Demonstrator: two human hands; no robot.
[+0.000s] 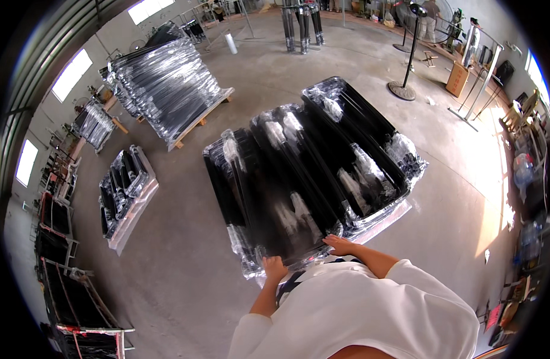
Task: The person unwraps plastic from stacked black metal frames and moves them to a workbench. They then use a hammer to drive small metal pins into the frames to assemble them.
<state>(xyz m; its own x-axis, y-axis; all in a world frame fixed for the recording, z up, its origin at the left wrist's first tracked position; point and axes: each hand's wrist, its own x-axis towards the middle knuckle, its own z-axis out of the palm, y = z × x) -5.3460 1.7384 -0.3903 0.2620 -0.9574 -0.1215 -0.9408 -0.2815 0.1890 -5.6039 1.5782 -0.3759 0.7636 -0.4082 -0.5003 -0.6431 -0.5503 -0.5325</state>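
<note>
In front of me lies a wide low stack of black rounded-corner metal frames [305, 152], with clear plastic film around their ends and pale wrapped pieces inside. At its near edge, my left hand [274, 268] is closed on the near left corner of the closest black frame [299, 256]. My right hand [341, 245] lies on that frame's near right corner, its fingers bent over the edge and partly hidden. Clear film [249, 266] hangs loosely beside my left hand.
A tall film-wrapped stack [167, 84] stands on a wooden pallet [203, 121] at far left. Nearer is a smaller stack of black frames [125, 185]. A fan stand [402, 90] and a cardboard box [457, 79] are at far right. Racks [86, 299] line the left side.
</note>
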